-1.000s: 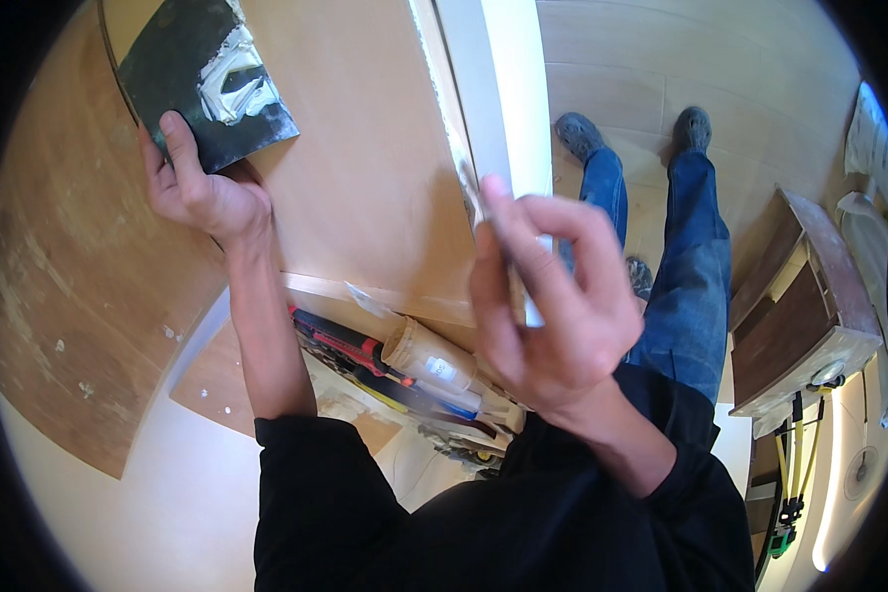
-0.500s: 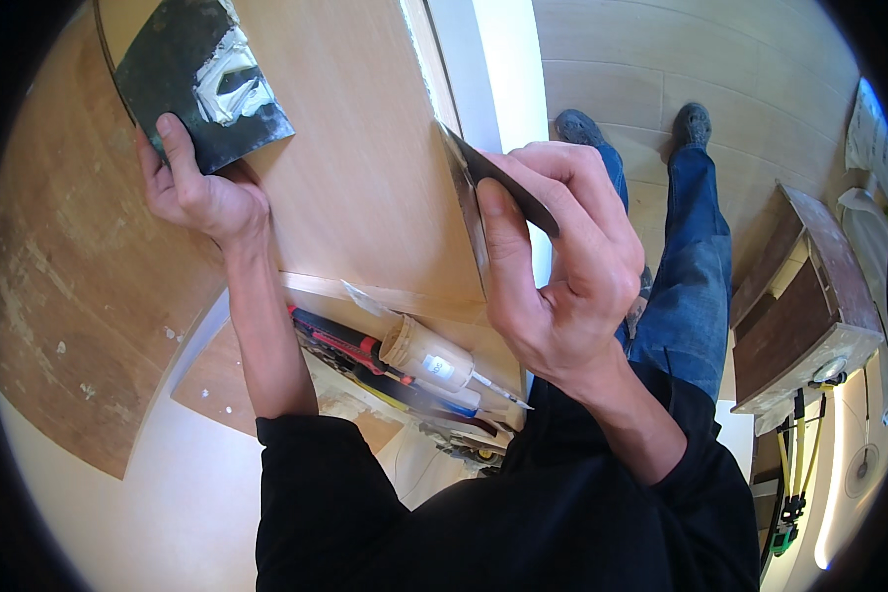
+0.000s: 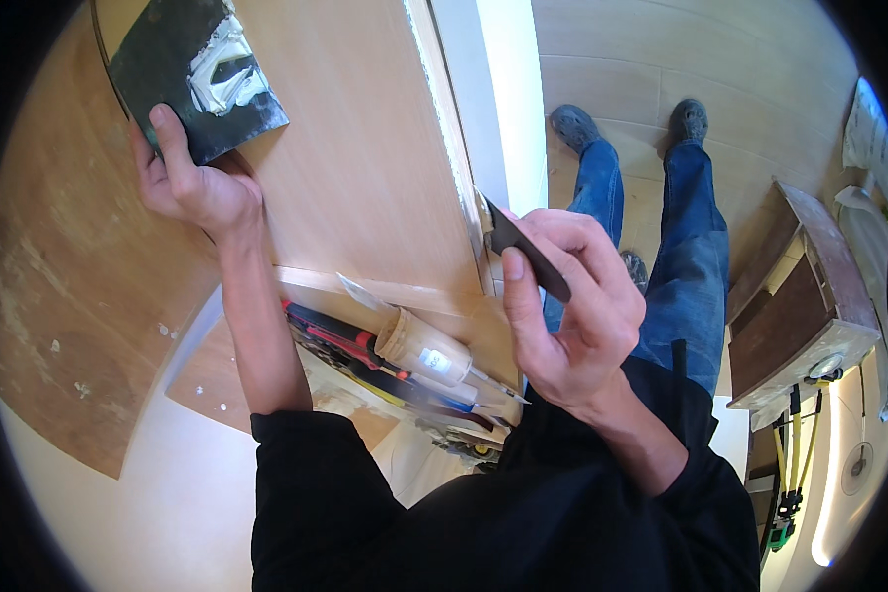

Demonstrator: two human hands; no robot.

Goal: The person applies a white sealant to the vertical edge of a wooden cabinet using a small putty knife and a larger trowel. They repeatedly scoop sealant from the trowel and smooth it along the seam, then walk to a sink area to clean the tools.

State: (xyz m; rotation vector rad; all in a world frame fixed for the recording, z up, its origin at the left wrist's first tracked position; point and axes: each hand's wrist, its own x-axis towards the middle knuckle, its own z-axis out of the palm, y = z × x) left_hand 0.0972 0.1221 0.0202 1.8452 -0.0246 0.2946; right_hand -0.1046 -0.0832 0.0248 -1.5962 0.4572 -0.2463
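Note:
In my left hand is a dark, flat metal plate, my thumb lying over its face. White putty is smeared thickly near that plate's right edge. My right hand pinches a small, thin dark scraper blade between thumb and fingers. Its far tip rests at or close to the seam along the pale wood panel's right edge; exact contact is hard to tell. Whitish filler runs along this seam on the wood panel.
Below the panel, a tan cylindrical tub lies among tools, including a red-and-black tool. A stained wooden board stands at the left. Another person's jeans-clad legs show at right, beside a brown wooden box-like piece.
My right hand has come nearer along the seam, bringing the scraper blade down with it. My left hand and the plate have shifted only slightly left.

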